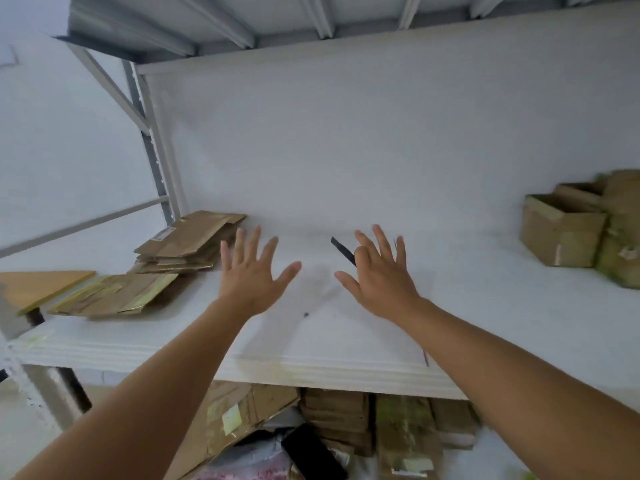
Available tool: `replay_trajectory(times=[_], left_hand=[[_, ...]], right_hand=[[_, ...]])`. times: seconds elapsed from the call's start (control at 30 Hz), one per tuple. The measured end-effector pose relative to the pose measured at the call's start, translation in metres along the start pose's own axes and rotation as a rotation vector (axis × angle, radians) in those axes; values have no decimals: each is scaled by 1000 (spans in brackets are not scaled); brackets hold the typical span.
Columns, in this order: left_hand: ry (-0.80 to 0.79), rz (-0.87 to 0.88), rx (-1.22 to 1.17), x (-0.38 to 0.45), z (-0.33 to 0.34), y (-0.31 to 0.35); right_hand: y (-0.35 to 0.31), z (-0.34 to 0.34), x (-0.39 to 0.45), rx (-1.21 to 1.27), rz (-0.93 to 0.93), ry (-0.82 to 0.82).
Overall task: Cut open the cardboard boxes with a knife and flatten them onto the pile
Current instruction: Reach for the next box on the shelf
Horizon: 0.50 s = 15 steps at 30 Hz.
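knife [343, 251] beside right hand [379, 277]

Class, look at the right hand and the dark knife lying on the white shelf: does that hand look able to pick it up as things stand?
Probably yes. The right hand is spread open and holds nothing, and the knife lies right beside its fingers on the white shelf, with nothing between them.
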<state>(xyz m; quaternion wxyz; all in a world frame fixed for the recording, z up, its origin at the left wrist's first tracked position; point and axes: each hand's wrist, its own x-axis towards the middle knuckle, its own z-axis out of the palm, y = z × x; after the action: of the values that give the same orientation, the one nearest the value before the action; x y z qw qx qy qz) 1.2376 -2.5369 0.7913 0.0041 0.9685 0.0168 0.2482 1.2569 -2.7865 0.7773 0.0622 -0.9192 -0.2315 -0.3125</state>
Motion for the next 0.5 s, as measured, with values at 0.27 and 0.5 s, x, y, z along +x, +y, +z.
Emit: replay_trajectory(times=[0.27, 0.5], left_hand=[[-9, 224, -94, 12, 8, 168], [-42, 420, -186, -3, 20, 305]], right_hand=[[127, -54, -70, -144, 208, 11], [214, -104, -146, -282, 397, -7]])
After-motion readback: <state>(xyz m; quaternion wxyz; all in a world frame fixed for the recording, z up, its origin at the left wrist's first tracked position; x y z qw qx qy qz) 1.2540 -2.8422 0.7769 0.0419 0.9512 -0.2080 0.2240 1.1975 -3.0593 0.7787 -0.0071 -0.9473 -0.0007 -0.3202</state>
